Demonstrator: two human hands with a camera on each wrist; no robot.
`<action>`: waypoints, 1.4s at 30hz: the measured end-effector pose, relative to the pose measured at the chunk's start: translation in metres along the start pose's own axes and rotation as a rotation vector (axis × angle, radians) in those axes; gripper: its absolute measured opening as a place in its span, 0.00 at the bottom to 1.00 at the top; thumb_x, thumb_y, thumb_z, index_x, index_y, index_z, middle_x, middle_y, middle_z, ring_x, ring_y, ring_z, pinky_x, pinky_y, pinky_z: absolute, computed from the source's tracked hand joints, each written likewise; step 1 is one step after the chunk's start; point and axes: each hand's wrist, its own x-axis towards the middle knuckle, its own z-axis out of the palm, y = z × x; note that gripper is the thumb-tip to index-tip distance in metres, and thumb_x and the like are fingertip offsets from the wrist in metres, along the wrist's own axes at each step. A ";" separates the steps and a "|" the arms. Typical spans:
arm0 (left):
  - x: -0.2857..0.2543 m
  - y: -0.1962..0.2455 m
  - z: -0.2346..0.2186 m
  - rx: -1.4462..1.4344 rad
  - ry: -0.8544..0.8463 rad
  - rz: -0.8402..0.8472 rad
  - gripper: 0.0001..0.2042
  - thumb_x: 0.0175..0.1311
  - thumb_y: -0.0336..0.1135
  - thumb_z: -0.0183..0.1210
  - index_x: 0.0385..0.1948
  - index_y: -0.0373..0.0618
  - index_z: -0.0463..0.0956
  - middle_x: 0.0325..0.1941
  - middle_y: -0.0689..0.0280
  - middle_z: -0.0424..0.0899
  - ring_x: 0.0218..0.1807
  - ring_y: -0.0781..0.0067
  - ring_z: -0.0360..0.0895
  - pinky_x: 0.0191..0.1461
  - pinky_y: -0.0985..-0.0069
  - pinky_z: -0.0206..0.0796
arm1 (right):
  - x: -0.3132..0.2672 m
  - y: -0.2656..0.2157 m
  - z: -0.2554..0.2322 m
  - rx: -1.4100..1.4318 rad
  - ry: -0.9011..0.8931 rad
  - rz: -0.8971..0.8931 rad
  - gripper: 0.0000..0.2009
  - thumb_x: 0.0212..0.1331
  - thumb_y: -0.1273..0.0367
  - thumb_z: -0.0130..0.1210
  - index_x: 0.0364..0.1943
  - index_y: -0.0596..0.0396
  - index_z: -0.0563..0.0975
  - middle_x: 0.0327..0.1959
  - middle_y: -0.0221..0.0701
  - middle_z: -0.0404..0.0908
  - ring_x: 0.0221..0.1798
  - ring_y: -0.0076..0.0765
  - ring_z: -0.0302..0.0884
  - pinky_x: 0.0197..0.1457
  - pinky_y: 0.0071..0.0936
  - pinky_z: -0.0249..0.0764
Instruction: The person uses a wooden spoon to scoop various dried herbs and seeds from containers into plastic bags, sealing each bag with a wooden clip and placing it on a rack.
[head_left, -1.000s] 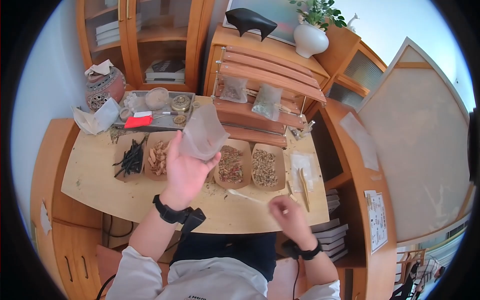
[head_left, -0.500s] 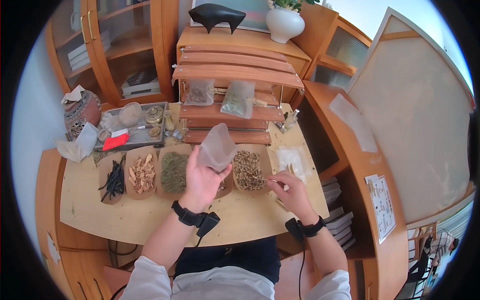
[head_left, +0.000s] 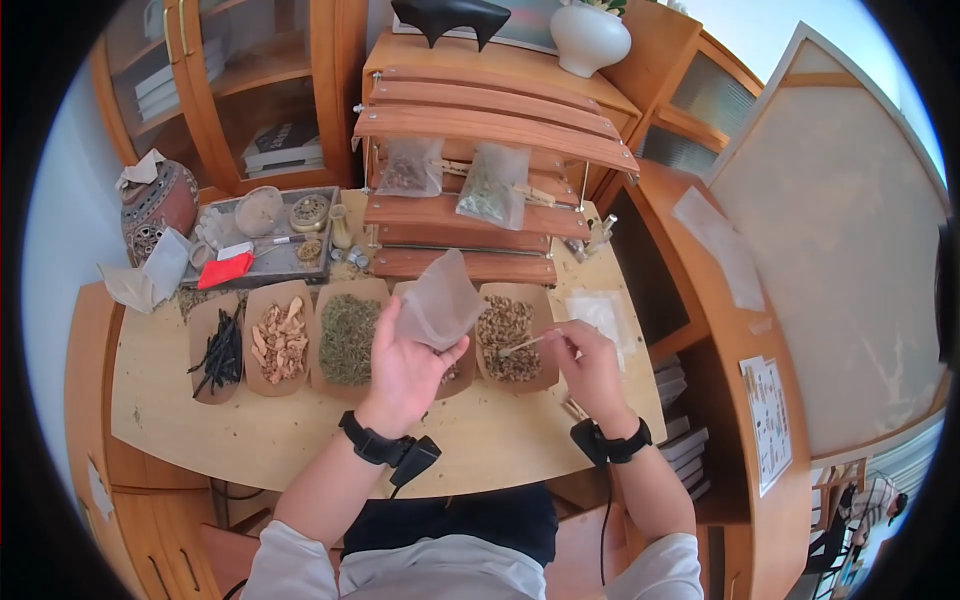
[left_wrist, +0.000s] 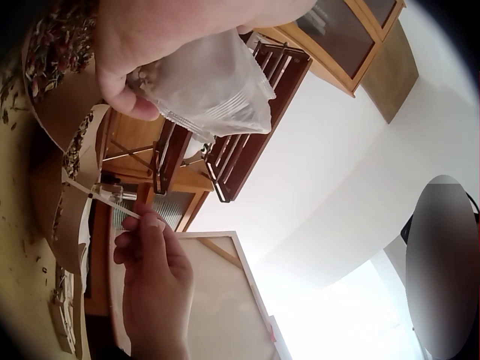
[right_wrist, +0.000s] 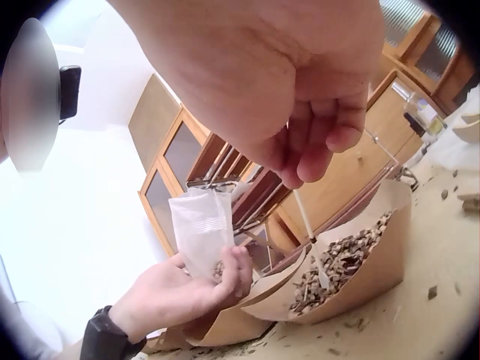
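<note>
My left hand (head_left: 402, 378) holds up a translucent white pouch (head_left: 440, 300), its palm under it and thumb at the side; in the right wrist view a little brown material shows low in the pouch (right_wrist: 201, 229). My right hand (head_left: 594, 372) pinches a thin pale spoon (head_left: 525, 345), whose tip (right_wrist: 323, 279) lies in the brown chopped pieces (right_wrist: 346, 259) of the rightmost paper tray (head_left: 528, 382). Beside that tray, another one with reddish-brown bits is partly hidden behind my left hand. Further left are trays of green herb (head_left: 350, 338), tan chips (head_left: 280, 340) and black strips (head_left: 217, 355).
A wooden slatted rack (head_left: 460, 210) with two filled pouches clipped to it stands behind the trays. At the back left are a grey tray (head_left: 290, 270) of small items and a patterned jar (head_left: 160, 205). Clear packets (head_left: 600, 318) lie to the right.
My right hand has moved from the table's front edge up to the rightmost tray, bringing the spoon into its contents. My left hand still holds the pouch, now lower and nearer that tray.
</note>
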 end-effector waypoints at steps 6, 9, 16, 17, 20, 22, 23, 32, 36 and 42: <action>0.003 -0.001 0.011 0.062 0.005 0.018 0.28 0.70 0.58 0.49 0.63 0.50 0.64 0.64 0.62 0.71 0.63 0.64 0.67 0.62 0.60 0.63 | 0.013 0.011 0.005 0.189 0.041 -0.036 0.06 0.64 0.72 0.58 0.40 0.59 0.83 0.31 0.35 0.80 0.27 0.28 0.72 0.33 0.24 0.69; 0.008 -0.005 0.017 0.085 0.017 0.025 0.28 0.70 0.59 0.49 0.63 0.50 0.64 0.64 0.62 0.71 0.63 0.64 0.68 0.63 0.60 0.62 | 0.014 0.005 0.009 0.132 -0.053 -0.088 0.06 0.64 0.72 0.58 0.40 0.59 0.83 0.29 0.34 0.79 0.27 0.27 0.72 0.33 0.24 0.69; 0.004 -0.006 0.011 0.162 0.047 -0.055 0.29 0.70 0.59 0.48 0.64 0.50 0.64 0.64 0.63 0.70 0.63 0.65 0.67 0.63 0.61 0.62 | 0.006 0.042 -0.014 0.322 0.074 0.120 0.10 0.68 0.69 0.55 0.41 0.63 0.82 0.32 0.32 0.84 0.32 0.22 0.77 0.36 0.22 0.73; 0.004 -0.006 0.009 0.178 0.055 -0.073 0.29 0.70 0.59 0.48 0.64 0.50 0.64 0.65 0.63 0.70 0.64 0.66 0.67 0.63 0.61 0.62 | 0.007 0.046 -0.018 0.310 0.082 0.190 0.11 0.68 0.68 0.55 0.41 0.64 0.82 0.32 0.32 0.85 0.33 0.22 0.78 0.37 0.22 0.73; 0.001 -0.004 0.007 0.205 0.077 -0.117 0.29 0.70 0.59 0.47 0.65 0.50 0.63 0.65 0.63 0.69 0.64 0.66 0.66 0.63 0.61 0.62 | 0.010 0.056 -0.027 0.266 0.106 0.330 0.14 0.69 0.65 0.55 0.41 0.65 0.82 0.31 0.31 0.85 0.31 0.22 0.79 0.37 0.21 0.73; 0.001 -0.001 0.006 0.215 0.080 -0.134 0.29 0.71 0.59 0.47 0.65 0.50 0.63 0.66 0.63 0.69 0.64 0.66 0.66 0.63 0.61 0.62 | 0.009 0.060 -0.027 0.160 0.089 0.338 0.13 0.68 0.65 0.55 0.40 0.65 0.82 0.29 0.30 0.85 0.29 0.21 0.78 0.35 0.21 0.73; 0.000 0.000 0.006 0.218 0.077 -0.139 0.29 0.71 0.58 0.47 0.65 0.50 0.63 0.66 0.63 0.69 0.64 0.66 0.66 0.63 0.61 0.62 | 0.008 0.062 -0.025 0.107 0.080 0.341 0.13 0.68 0.65 0.55 0.40 0.65 0.82 0.28 0.30 0.84 0.28 0.21 0.78 0.34 0.21 0.72; 0.002 0.003 -0.003 0.212 0.055 -0.173 0.27 0.69 0.58 0.54 0.61 0.52 0.65 0.63 0.64 0.69 0.65 0.67 0.65 0.66 0.58 0.60 | 0.010 0.056 0.005 0.384 -0.083 0.569 0.13 0.68 0.65 0.54 0.30 0.61 0.80 0.23 0.26 0.80 0.23 0.19 0.74 0.26 0.18 0.67; 0.002 0.004 -0.003 0.239 0.075 -0.169 0.28 0.71 0.57 0.52 0.64 0.51 0.63 0.66 0.64 0.66 0.64 0.67 0.66 0.64 0.60 0.64 | 0.014 0.054 0.005 0.539 -0.118 0.679 0.12 0.68 0.65 0.54 0.30 0.58 0.79 0.24 0.25 0.79 0.22 0.19 0.72 0.25 0.18 0.67; 0.005 0.002 -0.009 0.193 0.113 -0.183 0.26 0.70 0.56 0.53 0.62 0.52 0.64 0.64 0.64 0.67 0.64 0.65 0.66 0.64 0.59 0.63 | 0.016 0.064 0.002 0.732 -0.146 0.751 0.11 0.69 0.67 0.52 0.33 0.60 0.79 0.29 0.26 0.78 0.26 0.20 0.72 0.27 0.19 0.68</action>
